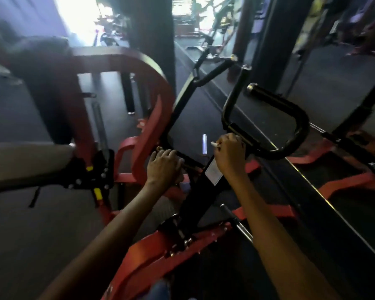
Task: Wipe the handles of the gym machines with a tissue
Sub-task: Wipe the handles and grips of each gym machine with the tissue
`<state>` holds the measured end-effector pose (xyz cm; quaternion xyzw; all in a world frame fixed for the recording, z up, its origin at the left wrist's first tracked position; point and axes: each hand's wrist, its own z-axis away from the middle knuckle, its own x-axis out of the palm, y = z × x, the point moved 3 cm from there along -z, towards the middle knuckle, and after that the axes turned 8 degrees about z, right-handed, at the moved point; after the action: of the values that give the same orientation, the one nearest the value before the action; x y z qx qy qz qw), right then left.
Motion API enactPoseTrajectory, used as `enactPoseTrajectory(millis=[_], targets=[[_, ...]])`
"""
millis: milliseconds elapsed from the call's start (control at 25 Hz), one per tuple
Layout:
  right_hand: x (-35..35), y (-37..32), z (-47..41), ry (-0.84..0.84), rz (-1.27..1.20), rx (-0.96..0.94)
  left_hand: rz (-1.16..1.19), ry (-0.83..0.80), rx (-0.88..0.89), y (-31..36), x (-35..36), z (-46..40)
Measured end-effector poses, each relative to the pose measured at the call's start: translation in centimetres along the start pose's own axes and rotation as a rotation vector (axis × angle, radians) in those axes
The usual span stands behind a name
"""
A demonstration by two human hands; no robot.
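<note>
R hand fisted round tissue at black handle; L hand grips bar.

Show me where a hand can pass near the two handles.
Open: inside the right handle loop, above the right hand, and between the left handle bar and that loop. Crowded: around the left hand, hemmed by the red frame.
</note>
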<state>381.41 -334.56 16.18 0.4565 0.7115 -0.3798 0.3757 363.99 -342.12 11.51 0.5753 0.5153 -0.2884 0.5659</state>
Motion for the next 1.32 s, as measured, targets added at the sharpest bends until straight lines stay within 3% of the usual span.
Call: enactPoseTrajectory(millis=[320, 680, 960, 1320], targets=[[-0.4, -8.5, 8.5, -0.176, -0.129, -0.359, -0.033, 0.089, -0.398, -3.0, -4.7, 13.6], [-2.9, -25.7, 20.8, -0.283, -0.282, -0.793, -0.11, 0.21, -0.82, -10.8, -12.8, 31.9], [-7.4, -43.3, 36.0, -0.416, -0.407, -1.127, -0.115, 0.39, -1.182, -19.9, -21.1, 50.7], [-16.2, -67.1, 64.2, -0.542, -0.543, -1.553, -0.215, 0.516, -1.648, -30.9, -32.3, 81.1]])
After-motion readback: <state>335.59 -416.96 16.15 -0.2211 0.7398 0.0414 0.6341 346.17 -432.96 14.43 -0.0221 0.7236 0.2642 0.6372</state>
